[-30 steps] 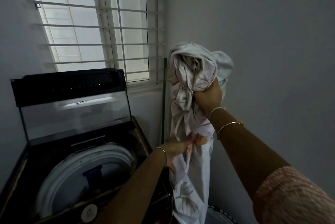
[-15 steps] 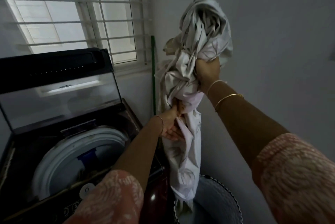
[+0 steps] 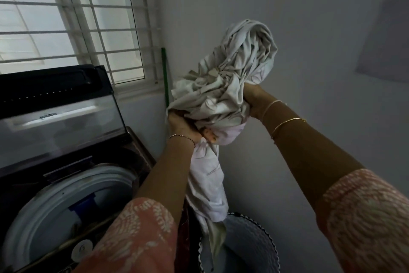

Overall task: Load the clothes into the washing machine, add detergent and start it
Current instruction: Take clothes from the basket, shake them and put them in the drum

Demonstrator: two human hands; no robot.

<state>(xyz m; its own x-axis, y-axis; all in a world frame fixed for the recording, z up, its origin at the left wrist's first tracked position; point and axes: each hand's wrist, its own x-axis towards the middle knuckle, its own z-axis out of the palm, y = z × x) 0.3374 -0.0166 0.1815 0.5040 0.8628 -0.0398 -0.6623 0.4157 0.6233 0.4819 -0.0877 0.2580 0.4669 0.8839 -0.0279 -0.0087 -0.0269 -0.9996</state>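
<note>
Bunched white cotton sheet (image 3: 223,95) held high beside open top-loading washing machine (image 3: 66,162).
Left hand (image 3: 183,125) and right hand (image 3: 252,100) both clenched on cloth, tail trailing into blue round basket (image 3: 263,248).

Both arms wear short salmon-pink fabric sleeves (image 3: 141,235) printed with a fine white leafy pattern — bare below the elbow. The left wrist carries one thin gold chain bracelet (image 3: 182,136); the right wrist carries two slim gold bangles (image 3: 285,123), set slightly apart.
</note>
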